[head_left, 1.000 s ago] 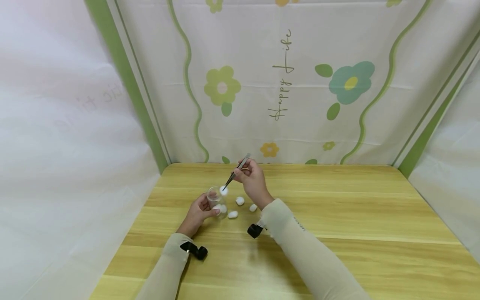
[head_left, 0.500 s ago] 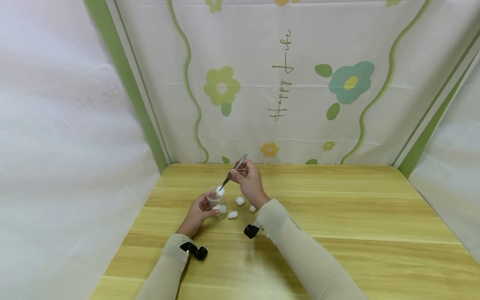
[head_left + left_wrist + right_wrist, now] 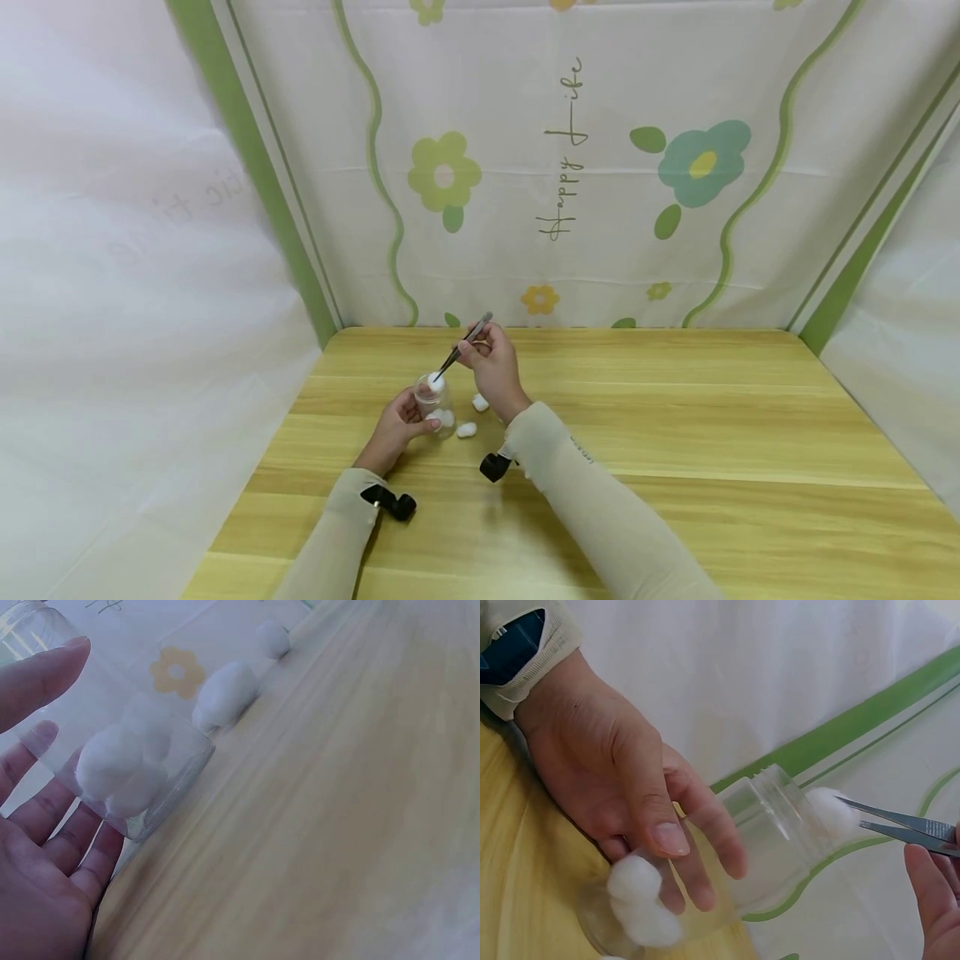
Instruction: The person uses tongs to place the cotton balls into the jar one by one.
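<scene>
My left hand [image 3: 392,432] holds a clear jar [image 3: 435,405] with its thumb on one side and fingers on the other. Several white cotton balls [image 3: 641,900] lie at the bottom of the jar, seen through its wall. Steel tweezers [image 3: 467,342] are pinched in my right hand [image 3: 495,367], pointing down and left. Their tips grip another cotton ball [image 3: 829,810] right at the jar's threaded mouth. In the right wrist view, only some fingers [image 3: 930,889] of the right hand show at the edge.
On the wooden table [image 3: 675,433], loose cotton balls [image 3: 467,430] lie to the right of the jar, one [image 3: 480,402] partly behind the right hand. A printed flower curtain [image 3: 592,275] hangs along the back edge, and white fabric [image 3: 150,333] along the left.
My right hand has moved left and slightly down, bringing the tweezers and cotton ball from the jar's right rim over its mouth. The left hand and jar have stayed in place.
</scene>
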### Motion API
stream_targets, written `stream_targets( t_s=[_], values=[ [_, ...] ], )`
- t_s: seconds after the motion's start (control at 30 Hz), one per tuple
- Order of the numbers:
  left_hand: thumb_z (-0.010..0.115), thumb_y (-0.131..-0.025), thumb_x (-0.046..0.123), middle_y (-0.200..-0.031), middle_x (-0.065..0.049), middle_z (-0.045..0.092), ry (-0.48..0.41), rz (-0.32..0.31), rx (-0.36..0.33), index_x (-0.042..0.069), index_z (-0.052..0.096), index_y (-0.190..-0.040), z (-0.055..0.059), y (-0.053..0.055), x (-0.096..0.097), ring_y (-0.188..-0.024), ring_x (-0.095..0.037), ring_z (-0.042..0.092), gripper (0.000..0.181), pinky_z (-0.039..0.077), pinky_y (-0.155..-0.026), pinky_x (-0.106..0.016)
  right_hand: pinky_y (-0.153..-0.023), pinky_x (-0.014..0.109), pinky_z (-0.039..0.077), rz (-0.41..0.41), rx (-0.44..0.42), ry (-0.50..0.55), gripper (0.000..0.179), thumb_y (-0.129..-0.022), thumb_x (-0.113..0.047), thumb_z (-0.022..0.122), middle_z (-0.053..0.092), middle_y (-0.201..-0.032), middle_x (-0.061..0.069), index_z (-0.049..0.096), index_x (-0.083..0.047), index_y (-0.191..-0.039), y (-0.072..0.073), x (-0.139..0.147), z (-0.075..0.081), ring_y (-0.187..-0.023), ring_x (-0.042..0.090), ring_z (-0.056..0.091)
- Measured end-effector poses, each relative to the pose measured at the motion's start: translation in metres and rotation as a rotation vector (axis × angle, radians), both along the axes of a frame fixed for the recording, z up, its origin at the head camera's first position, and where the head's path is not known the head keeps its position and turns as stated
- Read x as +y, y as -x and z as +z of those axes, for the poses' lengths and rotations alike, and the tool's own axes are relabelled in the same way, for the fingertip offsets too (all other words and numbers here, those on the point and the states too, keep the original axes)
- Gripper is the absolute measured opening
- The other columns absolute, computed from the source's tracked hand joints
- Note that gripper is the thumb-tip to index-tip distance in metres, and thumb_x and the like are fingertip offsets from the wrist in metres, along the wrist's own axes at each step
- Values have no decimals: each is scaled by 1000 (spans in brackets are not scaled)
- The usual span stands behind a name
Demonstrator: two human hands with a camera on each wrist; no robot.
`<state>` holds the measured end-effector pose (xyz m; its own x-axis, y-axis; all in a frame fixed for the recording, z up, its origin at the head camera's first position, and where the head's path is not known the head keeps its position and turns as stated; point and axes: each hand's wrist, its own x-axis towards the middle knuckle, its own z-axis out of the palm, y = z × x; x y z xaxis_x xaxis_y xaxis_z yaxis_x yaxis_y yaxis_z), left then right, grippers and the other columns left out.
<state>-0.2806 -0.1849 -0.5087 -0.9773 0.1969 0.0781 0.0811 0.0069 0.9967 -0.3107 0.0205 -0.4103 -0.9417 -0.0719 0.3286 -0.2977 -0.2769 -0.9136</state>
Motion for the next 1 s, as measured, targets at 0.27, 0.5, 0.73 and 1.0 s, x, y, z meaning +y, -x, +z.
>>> stream_targets(
  t_s=[0.27,0.5,0.73,1.0],
  values=[
    [80,-80,8,-135,-15,54,4,-4,18,6,48,-139,-1,0,0,-124,-26,50,67,42,-99,-28,-83,33,54,-35,-30,17,25,-94,2,60,57,-107,14,52,0,-118,-1,-4,-7,-97,28,66],
    [81,-80,10,-136,-14,54,12,1,19,6,47,-140,-1,0,1,-126,-25,49,69,41,-101,-29,-83,34,54,-33,-23,31,26,-93,3,60,57,-107,16,52,2,-118,-1,-5,-13,-98,30,65],
    [80,-81,7,-137,-14,53,21,6,19,5,47,-140,0,-1,2,-127,-25,48,67,41,-101,-28,-83,34,54,-22,-36,47,26,-93,3,61,57,-107,15,51,3,-117,-2,-3,-15,-100,31,65],
    [79,-81,7,-137,-15,53,32,13,18,6,48,-140,0,0,2,-126,-25,49,67,41,-100,-29,-83,34,54,-17,-39,35,25,-94,3,60,57,-107,14,52,2,-117,-2,-1,-15,-101,34,64]
  ],
)
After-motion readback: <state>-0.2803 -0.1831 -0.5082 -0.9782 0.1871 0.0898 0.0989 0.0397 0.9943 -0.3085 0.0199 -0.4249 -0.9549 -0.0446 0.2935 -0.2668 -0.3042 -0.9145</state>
